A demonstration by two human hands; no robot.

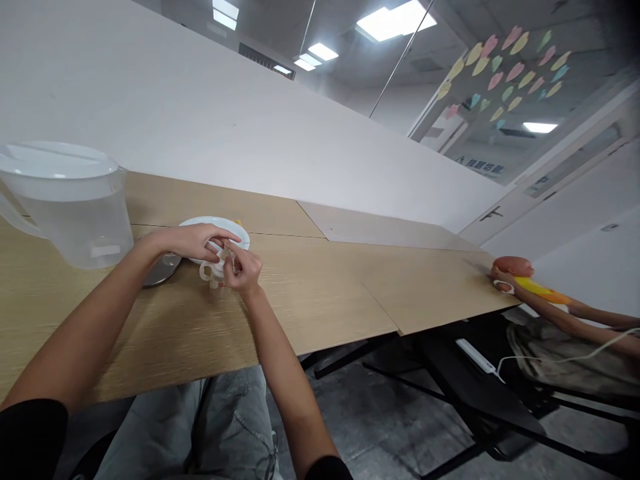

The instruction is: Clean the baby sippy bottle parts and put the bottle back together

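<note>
Clear plastic piece — just one — pinched by the right hand, left hand curled against it, one white plate beneath.

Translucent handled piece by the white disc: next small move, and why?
I'd ease the translucent handled piece slightly away from the white disc with the right hand: its fingers already pinch the piece, while the left hand lies across the disc and could probably steady it.

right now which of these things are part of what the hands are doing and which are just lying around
In use:
left hand over the white round plate
right hand pinching the small translucent plastic piece

Lying about:
clear plastic pitcher
round metal lid
white power strip
</note>
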